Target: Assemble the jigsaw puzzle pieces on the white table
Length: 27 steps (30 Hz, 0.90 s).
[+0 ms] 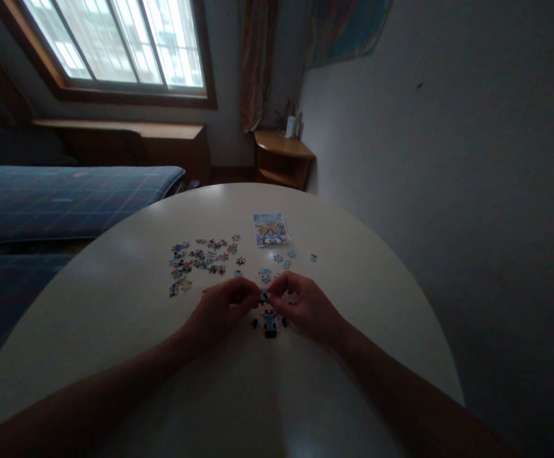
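- Head view: the left hand (222,310) and the right hand (306,306) meet near the middle of the round white table (376,280). Their fingers are curled in, with the tips of both pinched on 1 small puzzle piece (263,295).
- The piece looks blue and dark and is held just above the tabletop. The dim light hides its outline.
- At 6 o'clock from it, just beside the fingertips, a small joined cluster (270,323) of blue and black pieces lies flat.
- At 10 o'clock, apart from the left hand, multicoloured loose pieces (200,257) lie scattered.
- At 12 o'clock lie a few blue pieces (281,261), partly hidden by the knuckles. Beyond them is a printed picture card (270,229).
- Off the table, a blue checked bed (67,197) is at 9 o'clock and a wooden corner shelf (283,156) at 12.
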Each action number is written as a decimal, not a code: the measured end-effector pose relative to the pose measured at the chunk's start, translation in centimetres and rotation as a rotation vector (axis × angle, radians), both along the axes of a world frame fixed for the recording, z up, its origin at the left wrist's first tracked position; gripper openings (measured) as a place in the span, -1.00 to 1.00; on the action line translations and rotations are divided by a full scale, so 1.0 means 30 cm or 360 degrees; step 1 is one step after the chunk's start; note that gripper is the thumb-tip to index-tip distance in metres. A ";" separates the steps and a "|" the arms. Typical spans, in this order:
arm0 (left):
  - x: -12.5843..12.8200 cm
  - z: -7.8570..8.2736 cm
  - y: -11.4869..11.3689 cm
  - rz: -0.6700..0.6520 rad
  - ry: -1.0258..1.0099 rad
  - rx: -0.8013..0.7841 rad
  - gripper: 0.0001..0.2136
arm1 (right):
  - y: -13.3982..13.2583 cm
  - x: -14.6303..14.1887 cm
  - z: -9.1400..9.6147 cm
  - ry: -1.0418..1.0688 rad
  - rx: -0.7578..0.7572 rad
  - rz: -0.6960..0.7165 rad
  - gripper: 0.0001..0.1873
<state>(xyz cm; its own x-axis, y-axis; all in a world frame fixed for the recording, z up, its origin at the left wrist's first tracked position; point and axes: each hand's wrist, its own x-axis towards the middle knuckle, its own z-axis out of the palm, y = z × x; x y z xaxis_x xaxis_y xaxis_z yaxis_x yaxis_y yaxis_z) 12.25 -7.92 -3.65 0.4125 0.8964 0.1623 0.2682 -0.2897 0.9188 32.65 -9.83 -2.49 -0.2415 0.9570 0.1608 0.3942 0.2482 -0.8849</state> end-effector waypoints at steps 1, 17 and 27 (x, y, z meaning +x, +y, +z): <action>0.001 0.002 0.000 0.0000 -0.0008 -0.0007 -0.90 | 0.000 0.001 -0.003 0.0001 0.0002 0.0027 -0.85; -0.007 -0.004 0.009 0.0038 0.0222 0.0083 -0.90 | -0.005 0.011 0.009 -0.0278 0.0125 0.0117 -0.89; -0.018 -0.015 0.019 -0.0251 0.0777 0.0693 -0.88 | 0.001 0.069 0.020 -0.0808 0.0366 0.0404 -0.79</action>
